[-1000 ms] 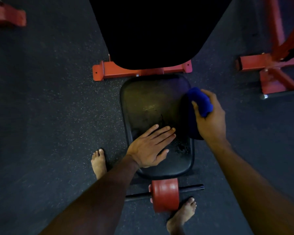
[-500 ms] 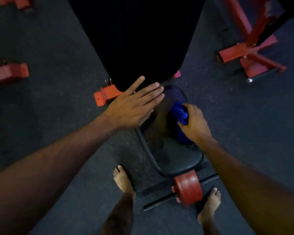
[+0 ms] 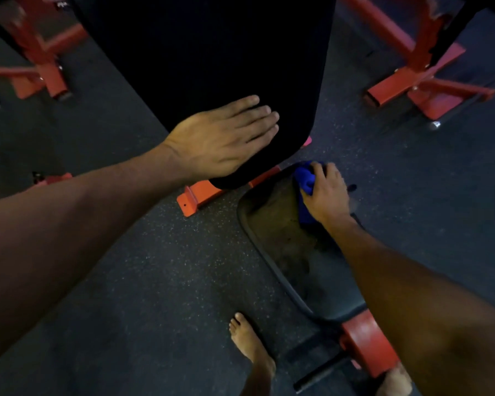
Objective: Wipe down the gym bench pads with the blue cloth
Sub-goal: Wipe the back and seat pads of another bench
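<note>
- A bare foot (image 3: 250,342) stands on the dark speckled floor (image 3: 143,281) nearest the camera, beside the near left edge of the seat pad; the other foot (image 3: 395,380) shows partly at the bottom, by the red roller.
- A red roller (image 3: 366,345) on a black bar (image 3: 317,377) sits just past the near end of the seat pad.
- The seat pad (image 3: 283,247) is black and scuffed, its long axis running from the near right toward the far left, narrowing toward the near end; the right forearm crosses over much of its right side.
- The right hand (image 3: 326,195) grips the blue cloth (image 3: 305,181), fingers curled round the bunched fabric, at the far right corner of the seat pad; the cloth touches the pad there.
- A red frame bar (image 3: 200,195) lies on the floor between the two pads.
- The left hand (image 3: 223,138) rests flat on the back pad (image 3: 212,52) near its near left edge, fingers straight and close together, pointing right.
- The back pad is black and broad, its long axis running away from the camera.
- Red stands (image 3: 417,81) are on the floor at far right, and another red stand (image 3: 40,61) is at far left.
</note>
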Tool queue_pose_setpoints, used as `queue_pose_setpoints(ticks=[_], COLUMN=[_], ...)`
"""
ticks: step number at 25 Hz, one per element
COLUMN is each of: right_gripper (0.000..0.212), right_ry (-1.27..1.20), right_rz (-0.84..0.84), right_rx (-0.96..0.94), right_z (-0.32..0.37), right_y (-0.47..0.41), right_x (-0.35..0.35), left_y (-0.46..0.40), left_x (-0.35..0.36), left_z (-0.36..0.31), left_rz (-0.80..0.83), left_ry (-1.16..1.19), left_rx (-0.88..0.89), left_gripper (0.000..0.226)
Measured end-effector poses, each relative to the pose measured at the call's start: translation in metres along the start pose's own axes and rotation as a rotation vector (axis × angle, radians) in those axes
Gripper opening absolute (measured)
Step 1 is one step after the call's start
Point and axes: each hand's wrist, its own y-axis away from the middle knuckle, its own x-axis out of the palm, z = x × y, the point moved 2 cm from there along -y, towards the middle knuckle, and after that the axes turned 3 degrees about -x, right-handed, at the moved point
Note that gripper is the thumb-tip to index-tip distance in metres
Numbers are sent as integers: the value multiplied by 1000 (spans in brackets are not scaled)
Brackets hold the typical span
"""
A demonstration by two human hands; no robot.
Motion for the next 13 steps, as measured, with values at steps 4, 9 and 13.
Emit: queue_pose_setpoints(ticks=[4,9,13], right_gripper=[78,97,99], right_ry=[27,129,214], right_rz=[20,216,349], right_rx=[125,-368,-665], right_z=[42,124,59], right_y=[-5,45,48], right_x=[28,66,41], left_y=[-5,-3,-7], left_x=[6,1,1], left_z=[-3,-1,-2], left_rz=[-19,23,1], left_ry=[-61,-136,-97], left_rx=[-8,34,11], left_gripper=[53,55,52])
